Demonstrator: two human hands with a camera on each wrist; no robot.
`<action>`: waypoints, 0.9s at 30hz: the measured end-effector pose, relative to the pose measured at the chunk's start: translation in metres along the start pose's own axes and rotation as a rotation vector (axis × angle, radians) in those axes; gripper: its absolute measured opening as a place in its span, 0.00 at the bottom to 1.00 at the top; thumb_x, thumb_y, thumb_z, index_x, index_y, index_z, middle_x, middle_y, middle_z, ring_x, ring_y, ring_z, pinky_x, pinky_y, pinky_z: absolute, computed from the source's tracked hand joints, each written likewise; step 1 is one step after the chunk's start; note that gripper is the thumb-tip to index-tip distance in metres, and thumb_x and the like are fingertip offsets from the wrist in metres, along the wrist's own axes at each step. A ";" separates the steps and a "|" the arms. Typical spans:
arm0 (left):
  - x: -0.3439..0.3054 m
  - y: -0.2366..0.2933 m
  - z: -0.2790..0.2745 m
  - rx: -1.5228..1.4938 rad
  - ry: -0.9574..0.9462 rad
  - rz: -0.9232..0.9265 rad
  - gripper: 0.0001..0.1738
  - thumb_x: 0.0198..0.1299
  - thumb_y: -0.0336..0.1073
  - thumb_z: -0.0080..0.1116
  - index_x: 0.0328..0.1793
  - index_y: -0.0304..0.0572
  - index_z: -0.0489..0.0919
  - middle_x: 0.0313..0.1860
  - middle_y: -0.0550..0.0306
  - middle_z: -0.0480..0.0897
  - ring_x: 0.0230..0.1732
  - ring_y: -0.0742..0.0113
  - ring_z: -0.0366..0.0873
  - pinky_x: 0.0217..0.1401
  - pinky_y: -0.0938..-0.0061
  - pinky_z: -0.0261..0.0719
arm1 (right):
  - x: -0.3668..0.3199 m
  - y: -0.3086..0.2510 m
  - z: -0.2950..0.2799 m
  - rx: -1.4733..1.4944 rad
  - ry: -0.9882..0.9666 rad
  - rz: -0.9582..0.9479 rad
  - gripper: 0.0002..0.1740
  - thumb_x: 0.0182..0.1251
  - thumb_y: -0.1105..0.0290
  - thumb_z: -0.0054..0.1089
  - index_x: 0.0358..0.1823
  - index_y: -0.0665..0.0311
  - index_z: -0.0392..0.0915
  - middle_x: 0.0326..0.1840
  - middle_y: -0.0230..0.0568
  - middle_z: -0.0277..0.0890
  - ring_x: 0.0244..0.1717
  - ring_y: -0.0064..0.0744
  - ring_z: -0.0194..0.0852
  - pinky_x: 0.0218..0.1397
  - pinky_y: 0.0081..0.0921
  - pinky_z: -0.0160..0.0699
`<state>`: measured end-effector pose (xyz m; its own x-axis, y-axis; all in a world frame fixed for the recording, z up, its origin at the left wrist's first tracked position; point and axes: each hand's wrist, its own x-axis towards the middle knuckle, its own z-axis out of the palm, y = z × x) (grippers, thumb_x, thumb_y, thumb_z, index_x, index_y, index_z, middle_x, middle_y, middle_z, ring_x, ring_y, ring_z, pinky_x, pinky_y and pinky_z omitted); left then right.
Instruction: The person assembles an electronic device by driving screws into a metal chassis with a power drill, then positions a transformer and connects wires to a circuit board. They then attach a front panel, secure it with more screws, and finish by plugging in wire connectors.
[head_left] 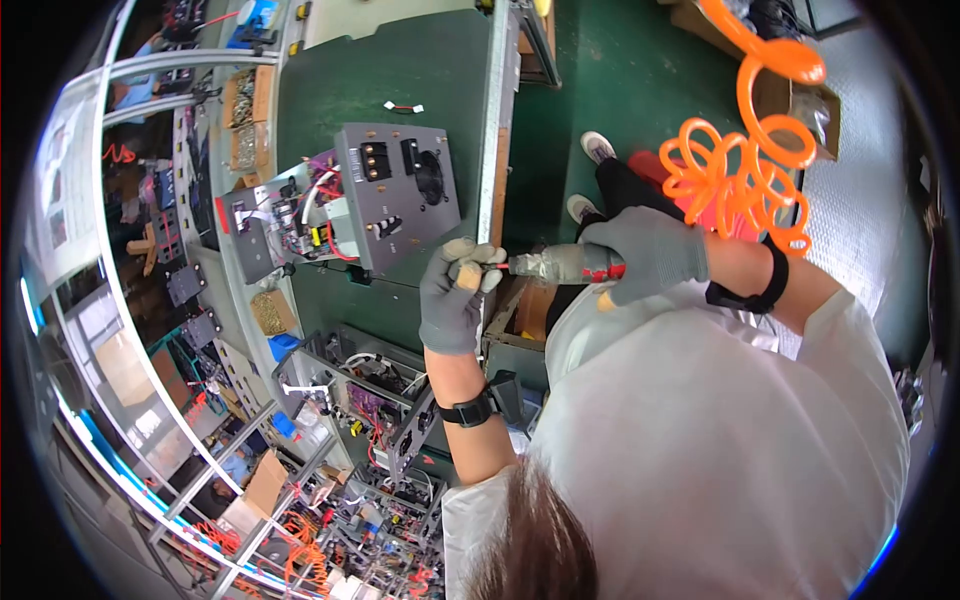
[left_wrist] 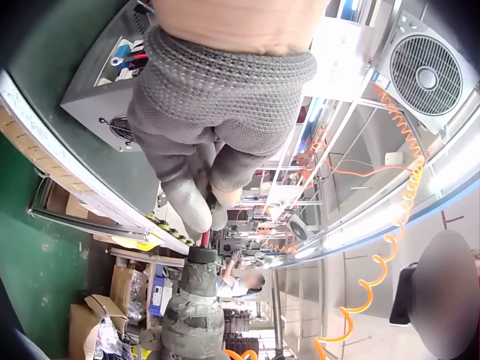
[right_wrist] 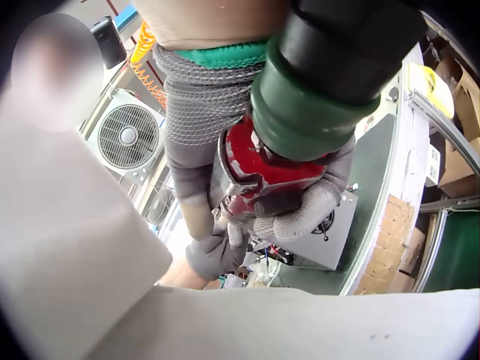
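My gloved right hand [head_left: 650, 258] grips a tape-wrapped air screwdriver [head_left: 565, 264] with a red section and, in the right wrist view, a green collar [right_wrist: 307, 112]. The driver lies level in front of my body, its nose toward my left hand [head_left: 452, 300]. The gloved left fingertips pinch at the end of the red bit [left_wrist: 205, 238]; whatever small part sits between them is hidden. Just beyond the left hand, a grey metal panel [head_left: 440, 190] with a fan and sockets stands on the green bench [head_left: 320, 100], joined to an open chassis full of wiring.
A coiled orange hose [head_left: 745, 165] hangs by my right arm. More open chassis [head_left: 370, 375] stand left of my left forearm. The metal bench edge [head_left: 492, 130] runs in front of me. A small white-ended cable [head_left: 404, 107] lies on the bench, and parts bins [head_left: 245, 110] line its back.
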<state>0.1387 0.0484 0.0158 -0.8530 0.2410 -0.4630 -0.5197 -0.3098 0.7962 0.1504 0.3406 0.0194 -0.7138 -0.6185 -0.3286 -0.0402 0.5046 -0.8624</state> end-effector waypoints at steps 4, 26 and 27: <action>-0.002 -0.005 -0.003 -0.276 -0.080 0.005 0.22 0.61 0.33 0.64 0.60 0.37 0.71 0.49 0.46 0.82 0.57 0.51 0.80 0.52 0.70 0.86 | 0.004 -0.008 -0.002 -0.011 -0.027 0.026 0.27 0.39 0.56 0.71 0.39 0.63 0.73 0.29 0.48 0.77 0.33 0.53 0.78 0.37 0.42 0.75; 0.058 0.142 -0.035 2.015 0.070 0.456 0.38 0.43 0.32 0.66 0.65 0.53 0.68 0.53 0.49 0.72 0.53 0.48 0.72 0.57 0.55 0.72 | 0.162 -0.061 -0.046 0.823 0.279 0.010 0.27 0.53 0.69 0.60 0.55 0.69 0.70 0.40 0.37 0.73 0.32 0.23 0.73 0.33 0.21 0.75; 0.060 0.140 -0.037 2.022 0.058 0.469 0.37 0.44 0.32 0.65 0.65 0.51 0.68 0.53 0.48 0.72 0.53 0.48 0.72 0.57 0.56 0.72 | 0.167 -0.068 -0.047 0.875 0.248 0.072 0.30 0.54 0.68 0.60 0.59 0.70 0.69 0.45 0.39 0.74 0.39 0.25 0.75 0.40 0.24 0.80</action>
<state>0.0128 -0.0150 0.0849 -0.8964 0.4265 -0.1206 0.4269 0.9040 0.0233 0.0010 0.2311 0.0414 -0.8278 -0.4051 -0.3882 0.4831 -0.1626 -0.8603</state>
